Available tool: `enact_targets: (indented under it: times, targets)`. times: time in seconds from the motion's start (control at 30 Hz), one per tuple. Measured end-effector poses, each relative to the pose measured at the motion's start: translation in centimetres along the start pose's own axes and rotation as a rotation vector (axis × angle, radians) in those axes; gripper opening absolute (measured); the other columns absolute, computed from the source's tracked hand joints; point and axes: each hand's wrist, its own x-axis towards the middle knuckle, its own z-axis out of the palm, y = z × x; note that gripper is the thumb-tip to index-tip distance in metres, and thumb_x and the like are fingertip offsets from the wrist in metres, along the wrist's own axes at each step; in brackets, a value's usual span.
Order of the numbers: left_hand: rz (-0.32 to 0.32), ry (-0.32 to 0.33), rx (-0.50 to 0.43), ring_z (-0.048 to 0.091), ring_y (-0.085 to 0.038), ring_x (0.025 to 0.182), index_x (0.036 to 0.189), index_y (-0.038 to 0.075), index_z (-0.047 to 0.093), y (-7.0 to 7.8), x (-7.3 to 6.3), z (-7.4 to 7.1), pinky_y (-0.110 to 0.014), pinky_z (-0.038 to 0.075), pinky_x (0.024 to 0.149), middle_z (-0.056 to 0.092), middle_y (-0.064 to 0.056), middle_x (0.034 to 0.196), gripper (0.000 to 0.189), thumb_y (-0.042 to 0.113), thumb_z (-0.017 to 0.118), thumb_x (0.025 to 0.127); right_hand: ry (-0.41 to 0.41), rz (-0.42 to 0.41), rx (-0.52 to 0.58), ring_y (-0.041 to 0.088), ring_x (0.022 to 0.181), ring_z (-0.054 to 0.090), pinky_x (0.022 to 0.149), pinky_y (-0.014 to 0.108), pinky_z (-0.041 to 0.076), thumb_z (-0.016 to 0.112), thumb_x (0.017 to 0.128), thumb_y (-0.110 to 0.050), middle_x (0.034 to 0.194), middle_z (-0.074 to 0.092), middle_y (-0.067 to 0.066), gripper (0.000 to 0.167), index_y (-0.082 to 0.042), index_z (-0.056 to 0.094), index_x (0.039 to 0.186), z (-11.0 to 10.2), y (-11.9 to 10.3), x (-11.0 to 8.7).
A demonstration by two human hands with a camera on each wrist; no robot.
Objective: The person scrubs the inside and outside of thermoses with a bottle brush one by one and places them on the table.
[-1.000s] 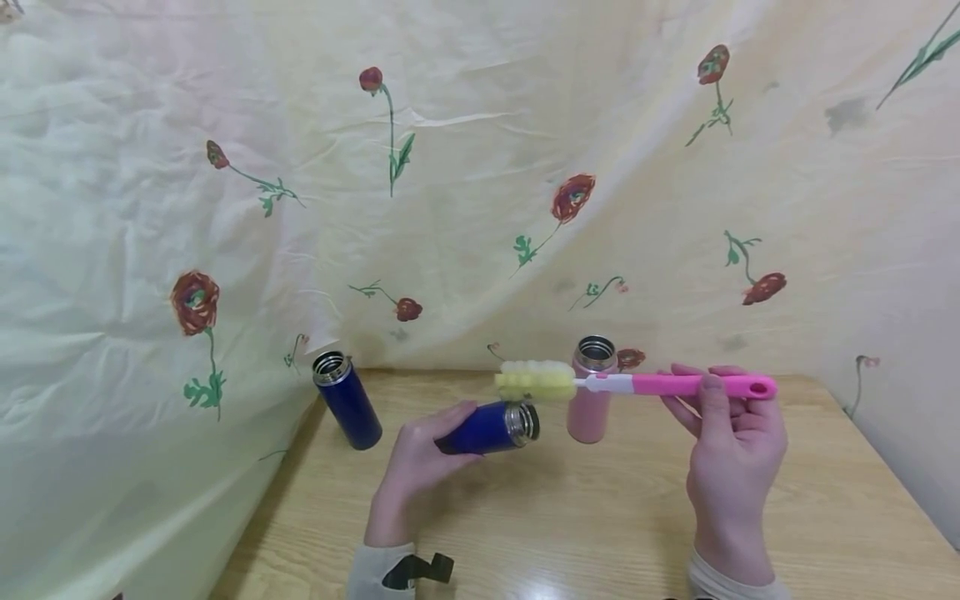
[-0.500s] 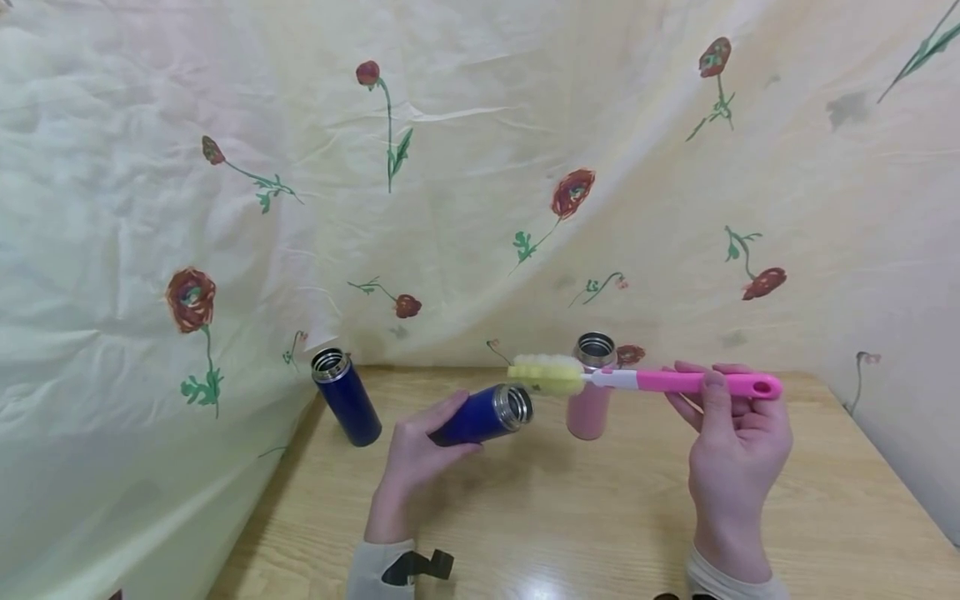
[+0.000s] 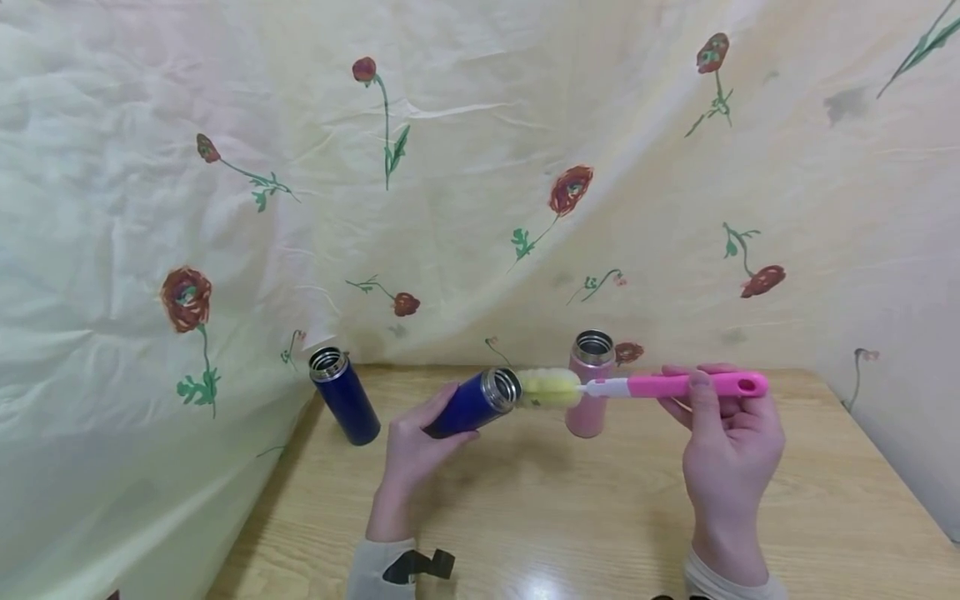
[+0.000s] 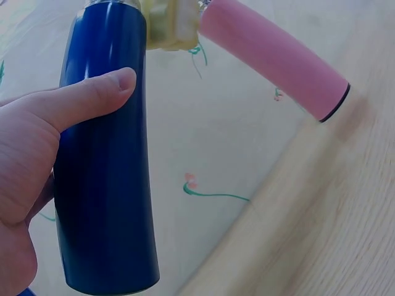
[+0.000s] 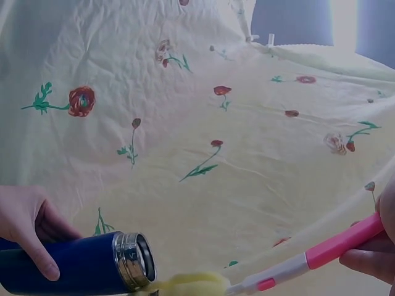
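So the blue bottle [image 3: 465, 408] is glossy with a bare metal threaded neck, no lid, and it's tilted over the worktop [image 3: 570, 517], clamped in the left hand [image 3: 416, 446]. The right hand [image 3: 731, 454] pinches the brush [image 3: 643, 386] by its pink handle, hands well apart; it's got a white neck and a puffy yellow head right by the bottle's mouth. Can't tell if they're actually touching. Most left fingers are hidden behind the bottle, the left wrist view chops off its neck, and the brush head partly covers the pink bottle [image 3: 587, 419].
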Motion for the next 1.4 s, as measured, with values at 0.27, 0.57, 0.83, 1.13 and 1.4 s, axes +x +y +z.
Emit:
enact_targets:
  times: [0.27,0.57,0.83,1.13,1.4]
  targets:
    - [-0.012,0.018,0.035,0.071,-0.034,0.120,0.136,0.008,0.075,-0.1,0.1,0.2,-0.051,0.056,0.104,0.072,-0.012,0.133,0.077,0.013,0.105,0.066,-0.056,-0.001,-0.016,0.028,0.087,0.080,0.075,0.038,0.062,0.068,0.101,0.005,0.097,0.076,0.029,0.024,0.024,0.059,0.111,0.2,-0.7,-0.2]
    - [0.142,-0.041,0.128,0.074,-0.036,0.116,0.132,0.003,0.075,-0.5,0.2,0.5,-0.051,0.059,0.099,0.073,-0.018,0.130,0.075,0.013,0.105,0.064,-0.095,-0.006,0.016,0.027,0.088,0.080,0.076,0.037,0.063,0.063,0.100,0.012,0.096,0.077,0.026,0.019,0.027,0.057,0.110,-0.2,-1.3,-0.4]
    - [0.140,-0.046,0.141,0.073,-0.036,0.117,0.134,0.003,0.075,-0.5,0.1,0.5,-0.051,0.059,0.099,0.073,-0.018,0.132,0.076,0.012,0.105,0.064,-0.118,-0.027,0.110,0.028,0.087,0.080,0.076,0.035,0.063,0.060,0.099,0.018,0.094,0.078,0.025,0.014,0.028,0.054,0.107,-0.4,-1.4,-0.4]
    - [0.122,-0.052,0.138,0.073,-0.037,0.117,0.134,0.004,0.075,0.1,0.3,0.4,-0.051,0.059,0.100,0.073,-0.019,0.131,0.077,0.011,0.105,0.064,-0.111,-0.005,0.129,0.030,0.085,0.080,0.075,0.038,0.063,0.060,0.099,0.018,0.094,0.077,0.028,0.014,0.027,0.054,0.107,-0.4,-2.0,-0.6]
    - [0.079,-0.044,0.076,0.073,-0.035,0.117,0.133,0.004,0.075,-0.2,0.1,0.4,-0.049,0.058,0.101,0.073,-0.018,0.131,0.076,0.013,0.105,0.064,-0.067,-0.024,0.161,0.032,0.084,0.080,0.075,0.040,0.064,0.061,0.100,0.015,0.092,0.076,0.030,0.014,0.026,0.054,0.105,-0.4,-2.3,-0.5]
